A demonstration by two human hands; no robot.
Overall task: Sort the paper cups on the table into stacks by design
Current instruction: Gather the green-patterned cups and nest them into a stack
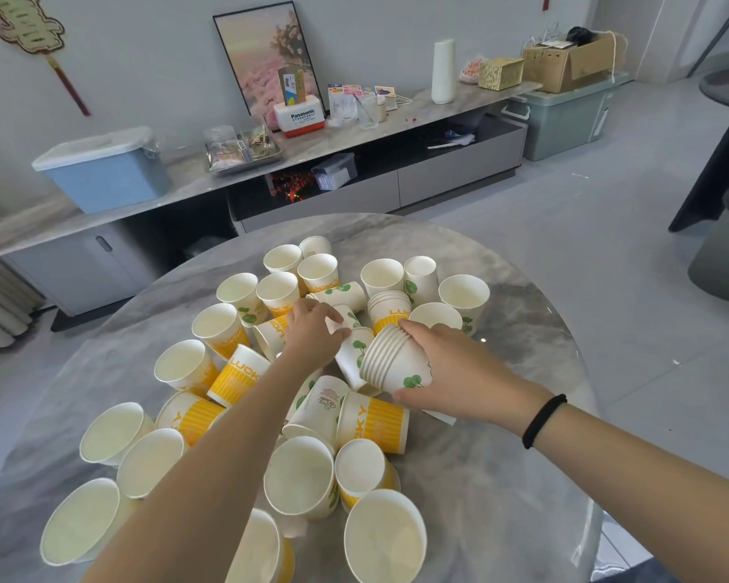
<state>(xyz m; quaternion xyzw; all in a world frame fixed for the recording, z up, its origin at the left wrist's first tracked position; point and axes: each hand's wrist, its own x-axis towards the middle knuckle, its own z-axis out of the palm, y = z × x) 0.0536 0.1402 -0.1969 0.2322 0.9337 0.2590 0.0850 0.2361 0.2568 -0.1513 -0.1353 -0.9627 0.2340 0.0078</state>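
A long low grey cabinet with a pale marble-look top [270,162] runs along the plain white wall [144,56], above a light grey tiled floor [565,246]. On its top stand a blue plastic lidded bin [106,174] at the left end, a black-framed picture of pink flowers [266,56] leaning on the wall near the middle, and a white ribbed vase [443,71] further right. Just past the cabinet's right end sits a grey-green plastic storage box [565,124] with a brown cardboard box [573,63] on top.

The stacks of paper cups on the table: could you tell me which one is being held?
The tilted stack of white green-leaf paper cups, gripped by the right hand; the yellow-banded stack behind stands untouched.
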